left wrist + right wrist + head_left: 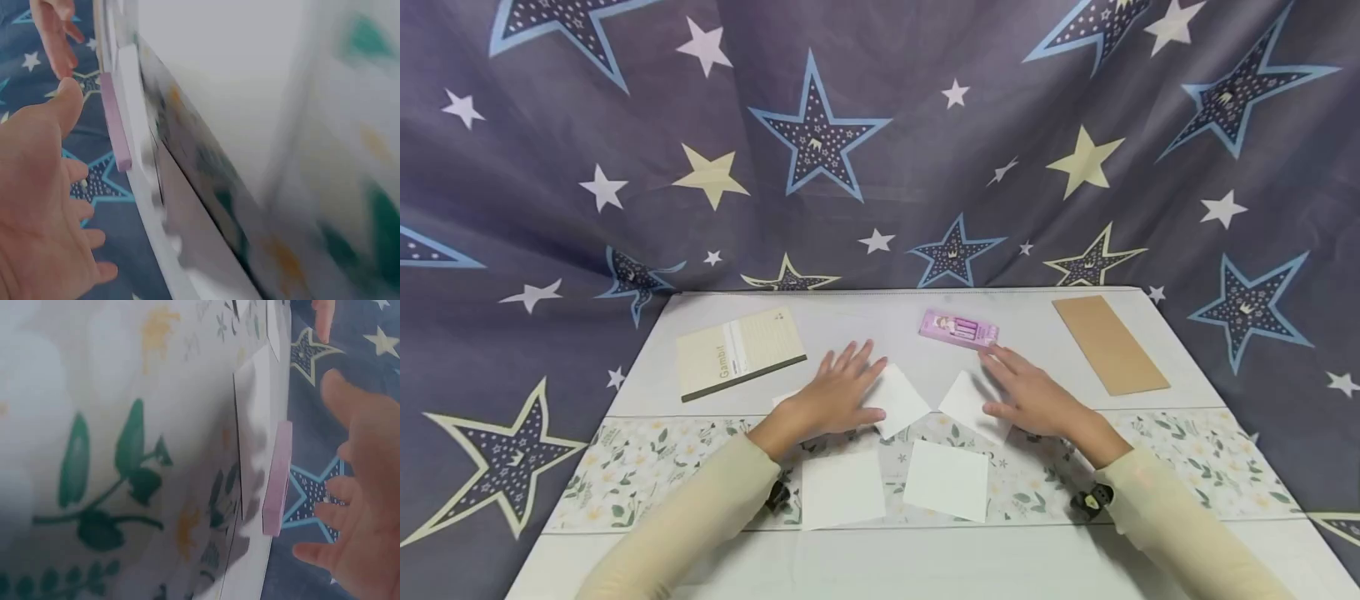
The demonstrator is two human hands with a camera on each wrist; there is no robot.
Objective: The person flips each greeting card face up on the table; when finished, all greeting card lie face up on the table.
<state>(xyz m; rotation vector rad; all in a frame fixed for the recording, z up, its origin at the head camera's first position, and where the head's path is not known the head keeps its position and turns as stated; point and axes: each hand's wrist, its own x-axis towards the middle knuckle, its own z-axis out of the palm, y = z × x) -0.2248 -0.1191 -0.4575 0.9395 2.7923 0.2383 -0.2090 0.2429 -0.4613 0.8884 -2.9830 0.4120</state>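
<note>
My left hand is spread flat, palm down, over the table, partly covering a square of white paper. Its fingers are straight and grip nothing. On the other side, my right hand hovers with fingers extended above a second white paper square, its fingertips close to a flat purple box with a printed picture. Two more white squares lie nearer to me, one on the left and one on the right. In the left wrist view, the left palm is held off the tabletop.
A cream notebook marked Gambit lies at the back left. At the back right is a brown rectangular sheet. A floral strip crosses the white table, and a star-patterned curtain hangs behind it.
</note>
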